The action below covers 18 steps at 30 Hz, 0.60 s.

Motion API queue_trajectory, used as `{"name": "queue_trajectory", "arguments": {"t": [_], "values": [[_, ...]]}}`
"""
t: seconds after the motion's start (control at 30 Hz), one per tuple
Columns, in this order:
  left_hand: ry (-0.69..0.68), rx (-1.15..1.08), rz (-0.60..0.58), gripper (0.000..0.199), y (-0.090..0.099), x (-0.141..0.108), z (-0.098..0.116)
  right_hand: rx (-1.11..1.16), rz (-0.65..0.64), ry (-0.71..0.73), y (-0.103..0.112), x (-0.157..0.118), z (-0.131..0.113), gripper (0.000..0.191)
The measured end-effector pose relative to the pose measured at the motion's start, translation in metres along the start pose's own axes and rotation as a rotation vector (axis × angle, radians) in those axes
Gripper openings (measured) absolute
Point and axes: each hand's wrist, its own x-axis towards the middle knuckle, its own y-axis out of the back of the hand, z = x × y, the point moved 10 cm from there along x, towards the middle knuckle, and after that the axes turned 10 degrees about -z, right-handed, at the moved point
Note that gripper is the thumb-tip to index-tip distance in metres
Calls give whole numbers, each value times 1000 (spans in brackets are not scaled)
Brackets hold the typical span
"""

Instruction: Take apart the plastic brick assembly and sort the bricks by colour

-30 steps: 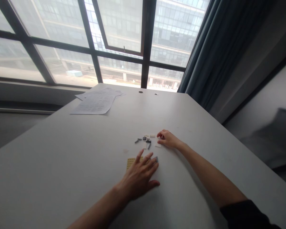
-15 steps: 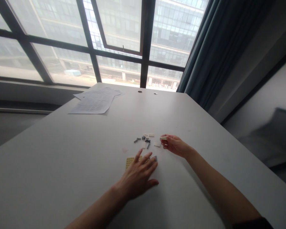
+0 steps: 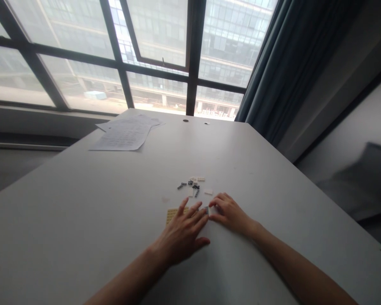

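Note:
My left hand (image 3: 186, 231) lies spread, palm down, over a yellow studded plate (image 3: 172, 214), covering much of it. A small grey piece (image 3: 206, 209) shows past its fingertips. My right hand (image 3: 225, 212) is closed around a small white brick, mostly hidden by the fingers, at the grey piece's right side. Beyond the hands lie white bricks (image 3: 201, 179), dark grey pieces (image 3: 195, 187), a grey hinged-looking piece (image 3: 181, 185), a flat white piece (image 3: 208, 192) and another pale flat piece (image 3: 191, 192).
Printed papers (image 3: 122, 137) lie at the far left of the white table (image 3: 120, 190). Two small round holes are near its far edge, below the windows. A dark curtain (image 3: 273, 84) hangs at the right.
My right hand has moved down and left with the white brick, from beside the flat white piece to the grey piece near my left fingertips. My left hand stays spread in place.

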Motion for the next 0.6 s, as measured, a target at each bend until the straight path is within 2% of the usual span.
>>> {"name": "queue_trajectory", "arguments": {"t": [0.27, 0.4, 0.5, 0.6], "values": [[6, 8, 9, 50, 0, 0, 0, 35, 60, -26, 4, -1, 2, 25], [35, 28, 75, 45, 13, -3, -6, 57, 68, -26, 4, -1, 3, 31], [135, 36, 208, 33, 34, -11, -28, 58, 84, -39, 3, -2, 5, 35], [282, 8, 388, 27, 55, -27, -63, 53, 83, -45, 0, -1, 5, 33]]}}
